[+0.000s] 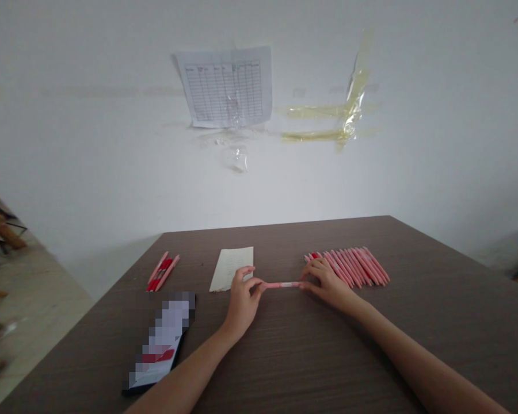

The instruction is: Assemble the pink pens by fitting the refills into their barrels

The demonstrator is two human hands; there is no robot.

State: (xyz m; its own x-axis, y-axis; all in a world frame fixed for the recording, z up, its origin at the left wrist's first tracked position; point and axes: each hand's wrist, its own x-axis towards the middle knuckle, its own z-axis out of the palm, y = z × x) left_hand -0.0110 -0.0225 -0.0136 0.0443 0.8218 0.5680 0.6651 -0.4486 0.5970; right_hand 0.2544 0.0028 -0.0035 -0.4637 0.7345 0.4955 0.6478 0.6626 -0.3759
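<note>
A pink pen [284, 284] with a pale label lies level between my two hands, above the brown table. My left hand [244, 299] pinches its left end between thumb and finger, the other fingers lifted. At the pen's right end, my right hand [326, 284] pinches with thumb and fingertips. Just behind my left hand lies a cream sheet or label pad [231, 264], partly covered by the fingers. A row of several pink pens [362, 265] rests side by side beyond my right hand, with a red one among them.
At the left of the table [280, 362] lies a small group of pink and red pens [162, 273]. A phone [164, 339], its screen blurred, is near my left forearm. The wall behind carries a printed sheet [228, 86] and yellowed tape [319, 136].
</note>
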